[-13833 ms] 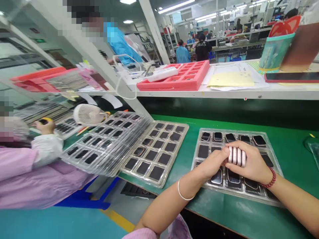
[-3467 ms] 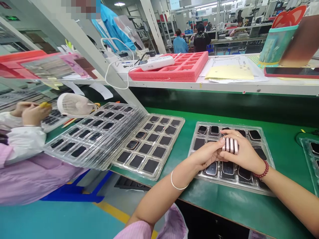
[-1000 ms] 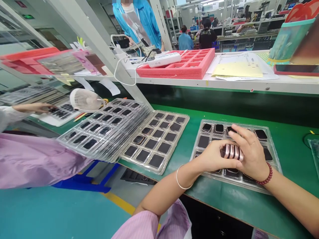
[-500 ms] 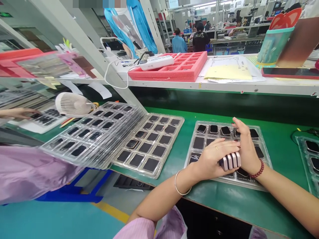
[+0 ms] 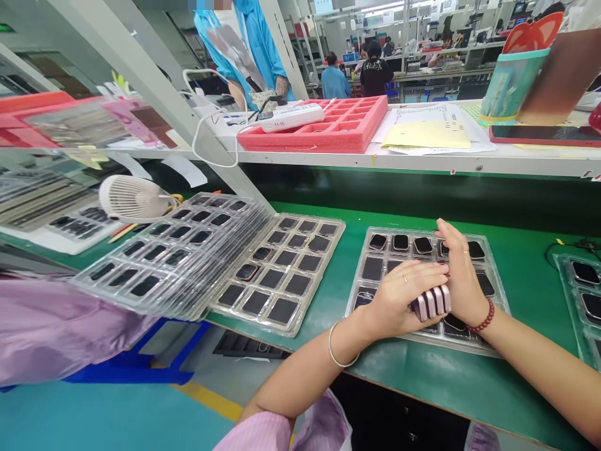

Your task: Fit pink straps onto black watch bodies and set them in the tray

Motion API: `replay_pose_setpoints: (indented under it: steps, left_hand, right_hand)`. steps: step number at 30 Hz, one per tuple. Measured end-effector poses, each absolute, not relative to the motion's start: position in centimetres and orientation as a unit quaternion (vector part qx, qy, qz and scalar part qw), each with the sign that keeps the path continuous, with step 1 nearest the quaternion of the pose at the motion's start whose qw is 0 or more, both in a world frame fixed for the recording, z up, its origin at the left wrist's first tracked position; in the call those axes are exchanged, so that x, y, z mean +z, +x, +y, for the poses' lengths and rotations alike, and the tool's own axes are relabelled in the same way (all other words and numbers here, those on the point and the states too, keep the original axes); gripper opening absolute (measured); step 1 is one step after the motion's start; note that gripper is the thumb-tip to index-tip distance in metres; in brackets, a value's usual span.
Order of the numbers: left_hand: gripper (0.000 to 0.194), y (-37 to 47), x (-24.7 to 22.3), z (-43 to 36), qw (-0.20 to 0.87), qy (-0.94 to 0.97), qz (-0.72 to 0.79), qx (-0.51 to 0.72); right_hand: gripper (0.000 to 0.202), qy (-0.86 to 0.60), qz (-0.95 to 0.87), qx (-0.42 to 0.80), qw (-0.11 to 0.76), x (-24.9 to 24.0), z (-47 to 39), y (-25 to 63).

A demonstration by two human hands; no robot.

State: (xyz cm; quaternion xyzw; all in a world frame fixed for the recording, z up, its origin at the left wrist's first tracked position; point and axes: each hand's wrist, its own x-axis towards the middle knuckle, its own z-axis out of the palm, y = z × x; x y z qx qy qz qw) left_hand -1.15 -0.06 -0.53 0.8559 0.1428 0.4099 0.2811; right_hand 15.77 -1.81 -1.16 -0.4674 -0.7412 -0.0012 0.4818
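My left hand (image 5: 406, 294), with a ring and a bangle, is closed around a row of several pink-edged smartwatch bodies (image 5: 432, 304) standing side by side. The palm of my right hand (image 5: 462, 275), with a red bead bracelet at its wrist, is upright and open beside the far end of the row. Its fingers are stretched out, and the left fingertips reach its palm side. Under both hands lies a clear plastic tray (image 5: 359, 266) with dark square watch screens in its pockets; my hands hide part of it.
Left stand a second tray of dark screens (image 5: 286, 275) and a leaning stack of clear trays (image 5: 173, 250). A white fan (image 5: 134, 197) is behind them. Another tray (image 5: 582, 307) lies far right. The shelf (image 5: 422, 161) carries a pink foam tray (image 5: 361, 138). A neighbour's sleeve (image 5: 70, 332) is left.
My hands keep almost the same pose around the watch bodies. The view has shifted slightly. The neighbour's hand at the far left has gone from its tray, and a person in blue behind the shelf has moved.
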Motion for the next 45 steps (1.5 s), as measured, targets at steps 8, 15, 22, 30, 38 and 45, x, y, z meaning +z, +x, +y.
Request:
replay_pose_setpoints:
  steps: [8, 15, 22, 30, 38, 45]
  left_hand:
    - [0.041, -1.12, -0.55, -0.09, 0.264, 0.857, 0.141, 0.419]
    - [0.04, -0.99, -0.54, -0.19, 0.28, 0.846, 0.146, 0.429]
    - [0.039, -0.85, -0.69, -0.12, 0.299, 0.841, 0.159, 0.423]
    - [0.049, -0.71, -0.91, 0.26, 0.196, 0.842, 0.093, 0.494]
    - [0.052, -0.48, -0.98, 0.4, 0.161, 0.833, 0.082, 0.523]
    - [0.053, -0.73, -0.73, 0.21, 0.157, 0.841, 0.097, 0.509]
  right_hand:
    - [0.073, -0.472, -0.745, 0.006, 0.472, -1.22, -1.78, 15.88]
    - [0.069, -0.471, -0.748, 0.012, 0.468, -1.13, -1.75, 15.83]
    - [0.07, -0.467, -0.752, 0.003, 0.465, -1.06, -1.75, 15.86]
    - [0.071, -0.462, -0.757, 0.012, 0.462, -1.07, -1.66, 15.91]
    - [0.072, -0.462, -0.758, 0.013, 0.46, -1.35, -1.67, 15.98]
    - [0.071, -0.459, -0.76, 0.012, 0.459, -1.26, -1.56, 15.98]
